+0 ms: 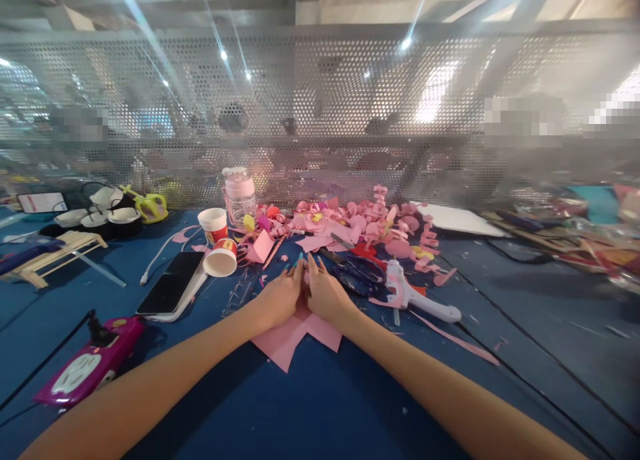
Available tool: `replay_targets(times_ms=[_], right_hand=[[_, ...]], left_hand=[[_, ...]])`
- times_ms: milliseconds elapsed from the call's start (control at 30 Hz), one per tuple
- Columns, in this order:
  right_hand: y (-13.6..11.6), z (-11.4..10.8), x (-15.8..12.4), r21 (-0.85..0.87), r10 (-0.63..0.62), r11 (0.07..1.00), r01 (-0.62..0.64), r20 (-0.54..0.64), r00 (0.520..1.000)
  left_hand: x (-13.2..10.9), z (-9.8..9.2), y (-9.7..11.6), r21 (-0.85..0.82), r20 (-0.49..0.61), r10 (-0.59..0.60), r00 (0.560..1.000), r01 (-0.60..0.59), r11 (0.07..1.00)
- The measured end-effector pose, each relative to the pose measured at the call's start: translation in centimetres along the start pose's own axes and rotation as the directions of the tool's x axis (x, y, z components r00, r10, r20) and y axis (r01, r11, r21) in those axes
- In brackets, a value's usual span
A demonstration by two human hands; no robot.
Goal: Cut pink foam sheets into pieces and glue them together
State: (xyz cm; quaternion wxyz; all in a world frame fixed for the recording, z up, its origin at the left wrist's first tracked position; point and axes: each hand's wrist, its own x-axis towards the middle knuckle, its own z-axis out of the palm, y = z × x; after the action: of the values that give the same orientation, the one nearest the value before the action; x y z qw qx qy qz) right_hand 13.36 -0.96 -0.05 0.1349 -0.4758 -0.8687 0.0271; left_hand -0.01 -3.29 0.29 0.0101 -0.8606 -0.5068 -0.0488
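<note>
My left hand [280, 297] and my right hand [326, 293] meet over the middle of the table, fingers pinched together at the tips. Between them shows a bit of pink paper, mostly hidden by the fingers. Below the wrists lies a sheet of pink paper [283, 343] with angled edges. Just beyond my right hand are dark-handled scissors [367, 268]. To the right rests a white glue gun [420, 301], with a pink paper strip [460, 340] beside it. A heap of curled pink paper pieces [350, 220] spreads behind the hands.
On the left are a black phone [173, 283], a purple power strip [93, 363], two paper cups [220, 257], a pink-topped bottle [240, 190] and tape rolls [124, 219]. A perforated metal screen [320, 100] stands behind the blue table [300, 420]. Black cables [525, 380] cross the right side.
</note>
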Motion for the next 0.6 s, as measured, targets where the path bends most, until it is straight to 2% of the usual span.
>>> replay_targets(times_ms=[100, 300, 600], right_hand=[[0.2, 0.2, 0.2, -0.039, 0.007, 0.999, -0.006, 0.029, 1.000], [0.3, 0.6, 0.4, -0.164, -0.085, 0.982, 0.092, 0.044, 0.995], [0.1, 0.2, 0.4, -0.179, -0.112, 0.977, 0.119, 0.047, 0.993]], left_hand=[[0.0, 0.5, 0.3, -0.016, -0.039, 0.006, 0.999, -0.006, 1.000], [0.0, 1.6, 0.4, 0.023, -0.044, -0.007, 0.999, 0.008, 1.000], [0.1, 1.3, 0.0, -0.039, -0.094, 0.051, 0.994, -0.054, 0.998]])
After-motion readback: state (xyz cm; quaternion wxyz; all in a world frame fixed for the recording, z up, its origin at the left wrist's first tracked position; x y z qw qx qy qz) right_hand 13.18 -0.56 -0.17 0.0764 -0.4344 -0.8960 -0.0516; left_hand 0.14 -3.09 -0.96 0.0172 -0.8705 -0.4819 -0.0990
